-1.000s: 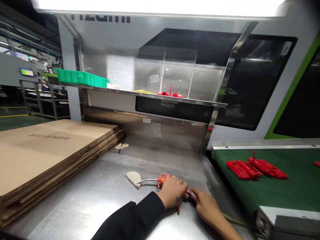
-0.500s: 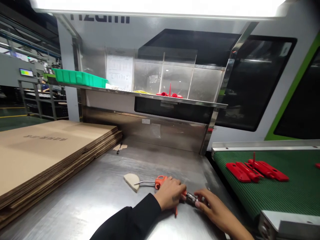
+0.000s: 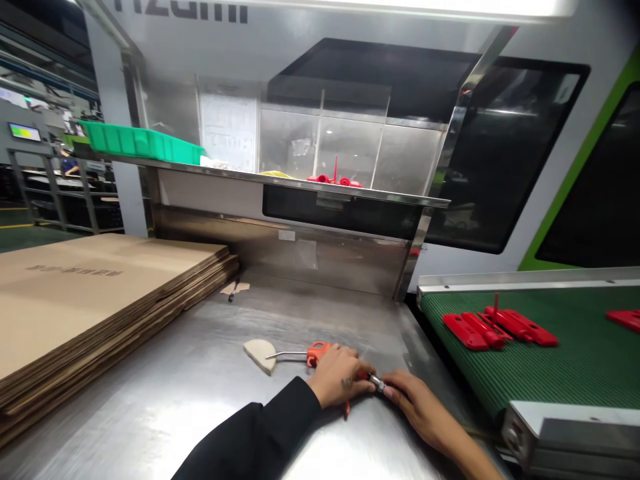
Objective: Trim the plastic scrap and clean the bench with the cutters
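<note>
Close in at a steel workbench (image 3: 165, 393), we have both hands on an orange air blow gun (image 3: 317, 352) lying flat on the metal. Our left hand (image 3: 340, 383), coming out of a black sleeve (image 3: 255, 433), is curled over the gun's body and holds it down, so most of the handle is hidden beneath the palm. Our right hand (image 3: 413, 403) meets it from the other side, its fingertips pinched narrow on the small silver fitting (image 3: 377, 382) at the gun's rear end, right between the two hands. We judge the work on that coupling to be under way and not finished: the fitting sits against the gun, but we cannot tell whether it is tight, loose or being undone, and the hose (image 3: 475, 433) that seems to trail off under our right wrist is barely visible. Just beyond our left knuckles the gun's thin metal nozzle points away to the left, its tip touching or just over a pale half-round pad (image 3: 259, 352). Farther to the left of the hands lies a stack of flat cardboard sheets (image 3: 85, 300); to the right, past our right hand, red moulded parts (image 3: 497, 327) rest on a green conveyor belt (image 3: 565, 367). Farthest off, above the bench, a shelf carries a green tray (image 3: 137, 141).
</note>
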{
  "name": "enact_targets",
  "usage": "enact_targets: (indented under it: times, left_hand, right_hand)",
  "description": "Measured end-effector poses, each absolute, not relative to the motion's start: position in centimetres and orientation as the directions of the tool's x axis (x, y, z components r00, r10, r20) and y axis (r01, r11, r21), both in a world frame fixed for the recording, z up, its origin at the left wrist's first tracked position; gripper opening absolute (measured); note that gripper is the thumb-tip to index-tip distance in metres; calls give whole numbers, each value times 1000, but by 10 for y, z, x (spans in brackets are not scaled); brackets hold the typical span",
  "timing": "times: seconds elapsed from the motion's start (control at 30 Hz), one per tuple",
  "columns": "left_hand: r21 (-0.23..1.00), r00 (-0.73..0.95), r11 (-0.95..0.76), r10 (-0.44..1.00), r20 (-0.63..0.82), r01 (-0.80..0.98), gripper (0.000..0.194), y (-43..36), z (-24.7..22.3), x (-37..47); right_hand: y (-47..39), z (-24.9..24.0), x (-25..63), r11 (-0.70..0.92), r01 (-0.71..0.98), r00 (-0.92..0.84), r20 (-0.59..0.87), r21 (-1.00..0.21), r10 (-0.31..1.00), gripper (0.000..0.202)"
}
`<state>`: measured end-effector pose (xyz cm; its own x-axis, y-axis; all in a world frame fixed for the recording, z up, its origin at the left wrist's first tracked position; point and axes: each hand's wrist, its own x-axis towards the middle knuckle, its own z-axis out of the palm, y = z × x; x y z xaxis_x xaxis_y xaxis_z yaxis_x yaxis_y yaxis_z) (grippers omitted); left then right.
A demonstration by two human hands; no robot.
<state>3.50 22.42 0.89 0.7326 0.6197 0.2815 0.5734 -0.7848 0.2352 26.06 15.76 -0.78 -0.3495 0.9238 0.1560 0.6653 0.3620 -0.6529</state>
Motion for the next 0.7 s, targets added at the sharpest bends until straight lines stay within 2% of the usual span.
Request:
enact_targets:
  times: [0.3, 0.47, 0.57, 0.7]
  left_hand:
    - [262, 717, -774, 633, 292, 577, 35, 224, 2, 34]
    - [340, 732, -792, 604, 317, 507, 32, 226, 9, 34]
    - [397, 703, -805, 585, 405, 441, 22, 199, 38, 42]
    - [452, 694, -811, 566, 444, 372, 23, 137, 72, 45]
  right_hand:
    - [156, -7, 259, 354, 682, -345, 146, -640, 927, 39]
    - [154, -7, 255, 298, 780, -254, 157, -550, 954, 30]
    - [159, -15, 255, 310, 790, -219, 228, -530, 949, 33]
    - [168, -40, 273, 330, 804, -88, 450, -494, 889, 34]
